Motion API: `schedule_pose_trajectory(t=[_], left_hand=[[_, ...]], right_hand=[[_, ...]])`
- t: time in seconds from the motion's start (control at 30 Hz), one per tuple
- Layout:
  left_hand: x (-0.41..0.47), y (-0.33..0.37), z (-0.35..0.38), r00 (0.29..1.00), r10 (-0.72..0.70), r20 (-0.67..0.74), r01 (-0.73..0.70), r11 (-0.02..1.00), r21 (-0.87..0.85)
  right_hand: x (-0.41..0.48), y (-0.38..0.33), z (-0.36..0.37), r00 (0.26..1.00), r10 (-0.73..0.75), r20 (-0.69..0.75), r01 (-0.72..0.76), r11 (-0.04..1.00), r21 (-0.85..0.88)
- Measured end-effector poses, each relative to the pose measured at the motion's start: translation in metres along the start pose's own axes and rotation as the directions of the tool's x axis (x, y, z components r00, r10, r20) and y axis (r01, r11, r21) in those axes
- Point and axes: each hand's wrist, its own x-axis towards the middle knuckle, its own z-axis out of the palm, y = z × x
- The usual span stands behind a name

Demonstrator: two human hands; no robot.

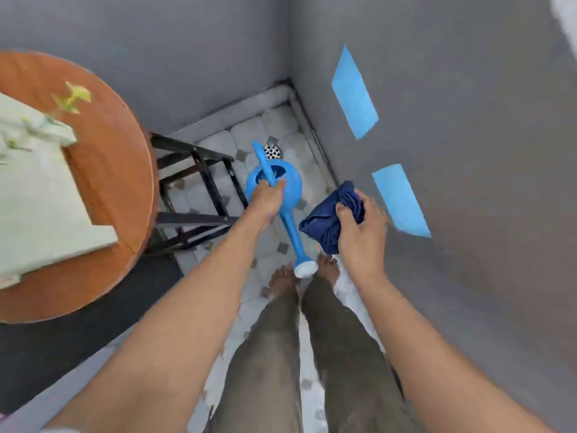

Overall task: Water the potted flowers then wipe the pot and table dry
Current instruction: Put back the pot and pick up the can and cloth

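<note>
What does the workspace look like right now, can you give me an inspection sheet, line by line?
Surface: round wooden table at left, partly covered by a pale cloth.
Job's things: blue watering can held over the tiled floor, spout pointing back toward the feet; dark blue rag; blurred flowers at the table; pot not seen.
Clutter: nothing seen.
Hands: left hand grips the can's handle; right hand clutches the rag.
Cables: nothing seen.
Surroundings: grey walls with blue tape strips, floor drain, black metal frame beside the table.
</note>
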Motion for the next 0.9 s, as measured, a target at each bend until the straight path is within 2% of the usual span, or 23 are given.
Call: schedule_pose_trajectory(t=[0.1, 0.23, 0.33, 0.53, 0.63, 0.83, 0.9], left_hand=[[0.073, -0.024, 0.017, 0.999, -0.024, -0.032, 0.025, 0.999, 0.026], [0.154, -0.051, 0.036, 0.998, -0.068, -0.006, 0.068, 0.998, 0.013], [0.191, -0.057, 0.046, 0.997, -0.081, -0.004, 0.081, 0.997, 0.015], [0.234, -0.082, 0.056, 0.996, -0.084, 0.032, 0.086, 0.995, -0.056], [0.242, -0.092, 0.059, 0.995, -0.091, 0.041, 0.096, 0.986, -0.139], [0.218, -0.085, 0.062, 0.997, -0.074, 0.002, 0.072, 0.963, -0.259], [0.19, -0.078, 0.056, 0.992, -0.091, 0.084, 0.115, 0.928, -0.354]], right_hand=[[0.03, 0.041, 0.025, 0.998, 0.05, 0.033, -0.05, 0.999, 0.008], [0.06, 0.08, 0.051, 0.991, 0.127, 0.051, -0.129, 0.991, 0.047], [0.083, 0.098, 0.059, 0.977, 0.198, 0.079, -0.203, 0.978, 0.056], [0.116, 0.126, 0.078, 0.88, 0.388, 0.275, -0.433, 0.893, 0.125], [0.123, 0.132, 0.086, 0.85, 0.388, 0.356, -0.457, 0.88, 0.132], [0.137, 0.127, 0.096, 0.798, 0.274, 0.536, -0.428, 0.885, 0.185], [0.142, 0.123, 0.102, 0.78, 0.276, 0.561, -0.443, 0.878, 0.183]])
